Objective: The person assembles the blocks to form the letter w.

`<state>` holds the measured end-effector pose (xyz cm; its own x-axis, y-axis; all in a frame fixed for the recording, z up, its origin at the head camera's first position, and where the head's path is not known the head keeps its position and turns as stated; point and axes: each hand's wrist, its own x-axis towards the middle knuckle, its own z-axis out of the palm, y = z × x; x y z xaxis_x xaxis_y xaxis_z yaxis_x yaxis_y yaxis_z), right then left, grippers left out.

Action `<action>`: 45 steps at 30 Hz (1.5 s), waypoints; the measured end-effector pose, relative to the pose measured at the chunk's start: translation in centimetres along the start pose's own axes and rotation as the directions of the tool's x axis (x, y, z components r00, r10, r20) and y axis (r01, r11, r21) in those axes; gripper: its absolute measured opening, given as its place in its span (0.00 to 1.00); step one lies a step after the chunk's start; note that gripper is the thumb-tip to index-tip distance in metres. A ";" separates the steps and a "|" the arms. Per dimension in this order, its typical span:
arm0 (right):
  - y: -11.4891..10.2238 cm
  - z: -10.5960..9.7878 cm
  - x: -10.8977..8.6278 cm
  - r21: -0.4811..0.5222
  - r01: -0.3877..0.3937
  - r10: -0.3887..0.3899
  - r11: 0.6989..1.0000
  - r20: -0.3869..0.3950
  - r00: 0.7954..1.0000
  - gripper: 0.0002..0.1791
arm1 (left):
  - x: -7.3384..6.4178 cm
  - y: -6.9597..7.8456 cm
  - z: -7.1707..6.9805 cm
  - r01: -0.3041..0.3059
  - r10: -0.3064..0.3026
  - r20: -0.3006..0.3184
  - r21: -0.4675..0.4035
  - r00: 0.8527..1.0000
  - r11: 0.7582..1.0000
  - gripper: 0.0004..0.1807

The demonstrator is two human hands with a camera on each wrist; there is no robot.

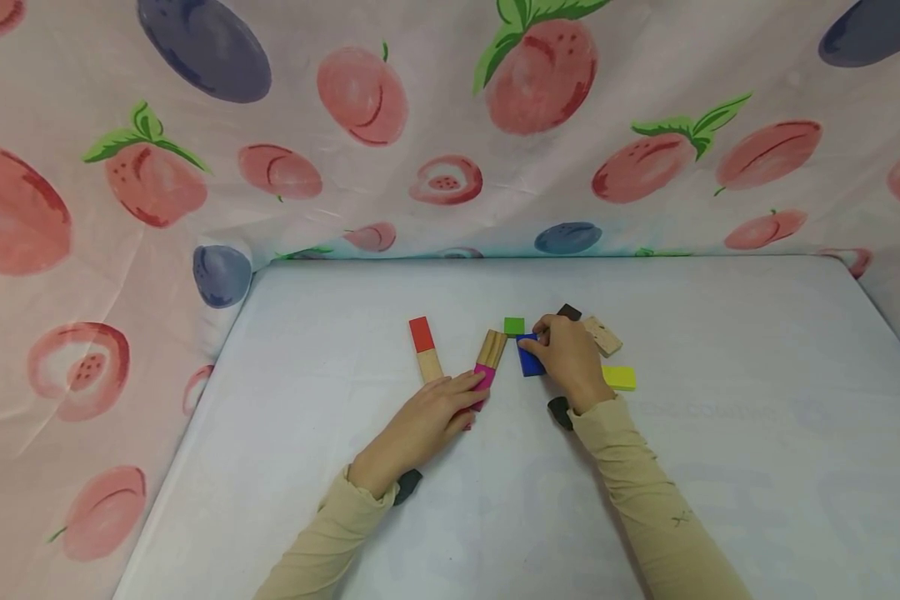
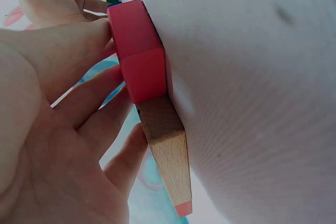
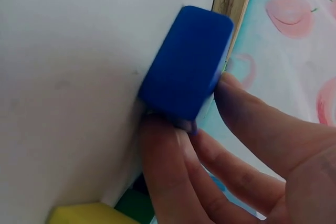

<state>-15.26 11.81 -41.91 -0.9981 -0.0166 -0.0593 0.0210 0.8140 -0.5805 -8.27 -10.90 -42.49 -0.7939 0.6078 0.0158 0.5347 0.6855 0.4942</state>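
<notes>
My right hand (image 1: pixel 570 354) pinches a blue block (image 1: pixel 529 358) between thumb and fingers; the right wrist view shows this blue block (image 3: pixel 189 61) close up. My left hand (image 1: pixel 420 421) reaches across a magenta block (image 1: pixel 484 377), which lies in line with grooved wooden pieces (image 1: pixel 492 348). Another row slants left, with a red block (image 1: pixel 422 334) and a plain wooden block (image 1: pixel 430 364), its near end covered by the left hand. In the left wrist view, extended fingers touch a red block (image 2: pixel 139 51) and a wooden block (image 2: pixel 170 150).
A green block (image 1: pixel 514 327) lies just beyond the blue one. Around the right hand are a dark block (image 1: pixel 568 312), a marked wooden block (image 1: pixel 603 335) and a yellow block (image 1: pixel 619 377). A fruit-patterned cloth (image 1: pixel 442 125) hangs behind the white table (image 1: pixel 720 467).
</notes>
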 end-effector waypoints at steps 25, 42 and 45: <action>-0.4 -1.6 -0.7 0.031 0.058 -0.059 0.998 0.005 0.998 0.12 | 0.1 0.0 0.0 -0.014 0.014 -0.005 0.013 1.000 1.000 0.23; 0.4 -3.7 -2.0 -0.059 0.166 -0.165 0.984 0.023 0.986 0.12 | 0.0 0.0 0.2 -0.004 0.004 -0.005 0.017 1.000 1.000 0.23; 0.6 -4.0 -2.3 -0.073 0.159 -0.155 0.984 0.060 0.986 0.13 | 0.0 -0.1 0.2 -0.005 0.005 -0.002 0.017 1.000 1.000 0.23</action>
<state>-13.21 14.69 -38.87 -0.9839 -0.1776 -0.0172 -0.1427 0.8412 -0.5215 -8.25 -10.86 -42.71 -0.7921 0.6101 0.0202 0.5432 0.6894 0.4793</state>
